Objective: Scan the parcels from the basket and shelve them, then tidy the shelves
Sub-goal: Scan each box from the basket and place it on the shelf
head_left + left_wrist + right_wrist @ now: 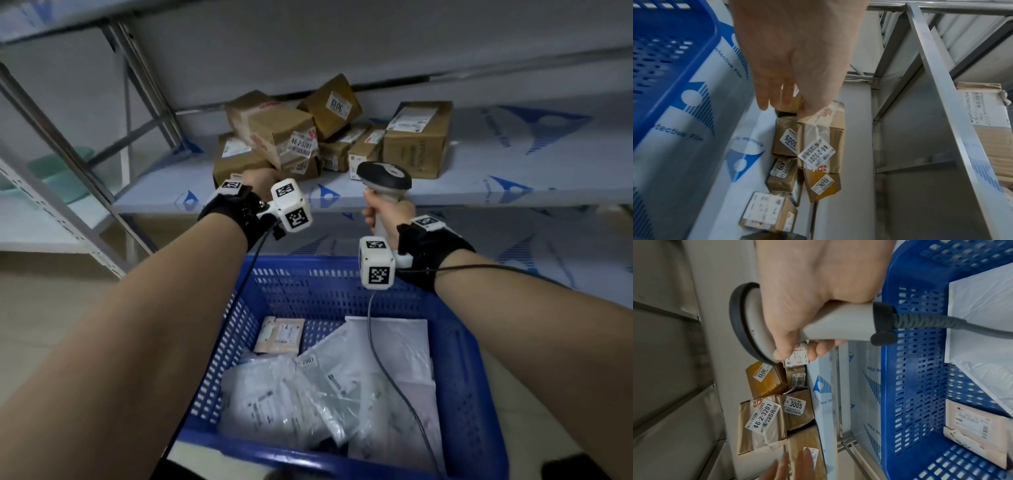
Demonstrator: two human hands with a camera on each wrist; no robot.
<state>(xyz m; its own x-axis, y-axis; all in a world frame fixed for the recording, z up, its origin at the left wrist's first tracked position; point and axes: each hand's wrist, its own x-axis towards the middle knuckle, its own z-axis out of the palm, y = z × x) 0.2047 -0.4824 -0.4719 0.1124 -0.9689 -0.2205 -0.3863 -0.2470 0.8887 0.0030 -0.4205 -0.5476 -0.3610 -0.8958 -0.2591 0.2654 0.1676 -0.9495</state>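
Note:
Several brown cardboard parcels (284, 133) are piled on the shelf (513, 178); one is labelled 46-2-3201 (818, 149), another 3013 (761, 372). My left hand (257, 180) reaches to the pile's front left box (236, 156), its straight fingers (774, 91) lying on that box's near end. My right hand (380, 210) grips the handle of a grey barcode scanner (385, 176), held upright just in front of the shelf edge, head toward the parcels. Below my arms the blue basket (308, 265) holds white poly mailers (308, 394) and a beige parcel (281, 335).
The scanner's cable (394, 377) hangs down into the basket. Metal shelf uprights (68, 154) stand at the left. Another shelf board (308, 41) runs overhead. A large carton (986, 116) sits on a neighbouring shelf. The shelf right of the pile is bare film-covered board.

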